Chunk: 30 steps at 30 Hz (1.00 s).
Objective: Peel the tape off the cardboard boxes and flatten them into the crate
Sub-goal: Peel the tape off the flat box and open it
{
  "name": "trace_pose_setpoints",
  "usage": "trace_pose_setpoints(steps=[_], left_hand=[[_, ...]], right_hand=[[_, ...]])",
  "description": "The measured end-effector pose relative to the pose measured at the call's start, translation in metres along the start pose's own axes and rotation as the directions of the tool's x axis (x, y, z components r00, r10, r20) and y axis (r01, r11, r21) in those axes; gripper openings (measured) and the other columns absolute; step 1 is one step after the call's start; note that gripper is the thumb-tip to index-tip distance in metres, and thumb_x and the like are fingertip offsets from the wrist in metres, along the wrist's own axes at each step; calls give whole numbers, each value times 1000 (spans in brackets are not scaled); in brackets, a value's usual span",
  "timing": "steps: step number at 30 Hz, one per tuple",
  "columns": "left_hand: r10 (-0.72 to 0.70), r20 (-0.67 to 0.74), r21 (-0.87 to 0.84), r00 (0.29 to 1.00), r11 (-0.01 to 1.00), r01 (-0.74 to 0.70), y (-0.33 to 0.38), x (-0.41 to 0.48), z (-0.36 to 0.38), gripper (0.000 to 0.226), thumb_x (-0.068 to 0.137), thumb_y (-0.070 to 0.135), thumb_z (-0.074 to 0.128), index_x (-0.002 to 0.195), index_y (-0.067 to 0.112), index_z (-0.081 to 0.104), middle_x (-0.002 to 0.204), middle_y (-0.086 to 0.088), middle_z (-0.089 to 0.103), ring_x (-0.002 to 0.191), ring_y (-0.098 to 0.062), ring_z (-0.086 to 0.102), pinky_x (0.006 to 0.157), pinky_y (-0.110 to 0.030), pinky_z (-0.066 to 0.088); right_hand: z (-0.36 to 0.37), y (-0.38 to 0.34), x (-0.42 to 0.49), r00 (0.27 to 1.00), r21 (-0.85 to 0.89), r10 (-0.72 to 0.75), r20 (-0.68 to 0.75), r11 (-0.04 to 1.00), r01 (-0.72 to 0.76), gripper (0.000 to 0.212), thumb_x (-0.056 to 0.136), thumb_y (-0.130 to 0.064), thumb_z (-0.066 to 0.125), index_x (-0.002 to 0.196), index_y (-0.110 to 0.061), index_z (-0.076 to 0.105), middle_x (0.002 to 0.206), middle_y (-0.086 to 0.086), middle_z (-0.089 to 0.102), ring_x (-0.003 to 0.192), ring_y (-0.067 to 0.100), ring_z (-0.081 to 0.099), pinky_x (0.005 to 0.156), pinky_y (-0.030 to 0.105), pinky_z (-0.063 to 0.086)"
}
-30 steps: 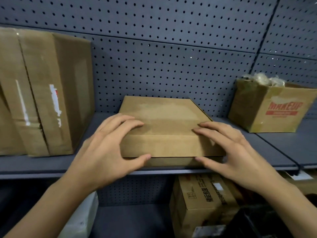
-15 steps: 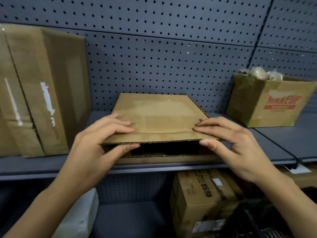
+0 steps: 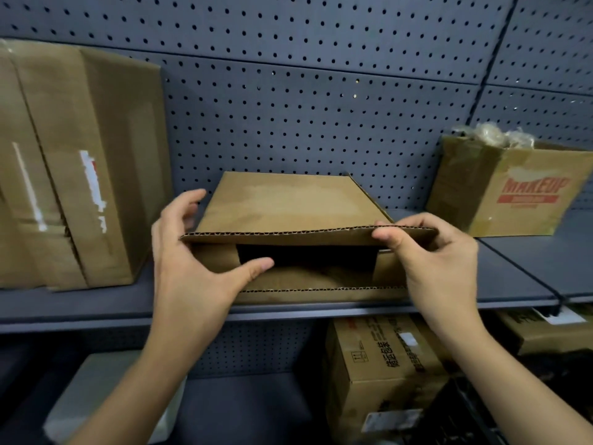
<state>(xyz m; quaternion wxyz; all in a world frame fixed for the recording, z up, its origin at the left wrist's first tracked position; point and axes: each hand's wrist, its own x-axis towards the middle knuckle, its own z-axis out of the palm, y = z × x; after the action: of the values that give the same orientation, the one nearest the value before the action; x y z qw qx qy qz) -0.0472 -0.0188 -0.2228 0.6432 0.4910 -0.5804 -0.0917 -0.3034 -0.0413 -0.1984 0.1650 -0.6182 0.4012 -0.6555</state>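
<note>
A flat brown cardboard box [image 3: 288, 203] lies on the grey shelf [image 3: 96, 303] in front of me, its near end open and dark inside. My right hand [image 3: 430, 255] pinches the right part of the raised top flap between thumb and fingers. My left hand [image 3: 192, 258] sits at the box's left corner, its thumb reaching across the opening over the left inner flap and its fingers loosely spread beside the top panel. The bottom flap lies flat along the shelf edge. No tape shows on this box.
A tall taped cardboard box [image 3: 73, 162] stands at the left of the shelf. An open box printed MAKEUP [image 3: 510, 187] sits at the right. Pegboard backs the shelf. Below are a printed carton [image 3: 385, 364], a white container [image 3: 86, 396] and a dark crate corner [image 3: 455, 422].
The box's near end went from closed to open. The top flap has risen higher, my right hand now pinches it, and my left thumb has moved into the opening.
</note>
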Motion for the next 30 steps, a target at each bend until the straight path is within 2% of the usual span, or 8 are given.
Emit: trace_pose_setpoints(steps=[3,7,11,16,20,23,27,30], left_hand=[[-20,17,-16,1000,1000,20,-7,-3,2,98,62,16,91,131,55,33,130,21,48,129,1,44,110,-27,35],[-12,164,56,986,998,3,-9,-5,-7,92,70,16,85,138,56,39,131,42,47,126,13,44,103,-26,38],[-56,296,121,954,992,21,-6,-5,-20,99,75,8,77,144,61,30,120,44,53,103,5,61,85,-25,51],[-105,378,82,920,993,80,-7,-5,-25,102,77,0,69,146,61,25,137,48,38,72,17,58,62,0,44],[-110,422,116,900,991,66,-4,-7,-24,102,80,-4,66,154,49,21,115,60,41,71,16,57,59,1,39],[-122,432,150,894,987,62,-3,-6,-25,101,83,-2,63,152,55,16,140,41,41,66,9,62,50,-3,39],[-68,538,192,840,980,-43,5,-5,-24,103,86,4,63,147,65,8,151,48,8,129,-3,42,97,-12,44],[-65,611,239,789,965,-106,11,-2,-19,104,86,2,62,149,62,5,149,51,-2,139,-6,24,111,-32,37]], right_hand=[[3,1,-2,994,-51,-102,-45,994,100,31,75,-46,74,101,-36,60,89,-27,66,81,-9,60,74,9,45],[2,14,-11,978,-106,-209,27,972,210,33,95,-53,54,121,-43,36,106,-7,62,107,17,65,97,43,49],[-3,21,-13,943,-275,-278,185,906,321,31,102,-48,44,130,-36,38,127,-3,38,120,6,51,103,26,41],[-5,25,-14,936,-381,-270,225,860,340,92,73,-17,86,143,-26,26,136,2,26,128,11,41,108,10,29],[-7,24,-18,956,-365,-187,226,893,261,106,71,7,76,148,-39,22,135,-6,25,126,-8,38,98,-1,27],[-18,21,-20,947,-347,-171,271,901,262,92,73,-4,61,147,-46,27,132,-5,39,123,-10,39,96,2,30],[-46,21,-18,935,-354,-144,324,898,261,75,75,-4,53,135,-48,43,136,-13,48,128,-3,44,80,4,39],[-65,23,-15,918,-354,-125,377,896,267,61,75,-3,54,123,-40,55,138,-11,51,139,7,41,100,9,36]])
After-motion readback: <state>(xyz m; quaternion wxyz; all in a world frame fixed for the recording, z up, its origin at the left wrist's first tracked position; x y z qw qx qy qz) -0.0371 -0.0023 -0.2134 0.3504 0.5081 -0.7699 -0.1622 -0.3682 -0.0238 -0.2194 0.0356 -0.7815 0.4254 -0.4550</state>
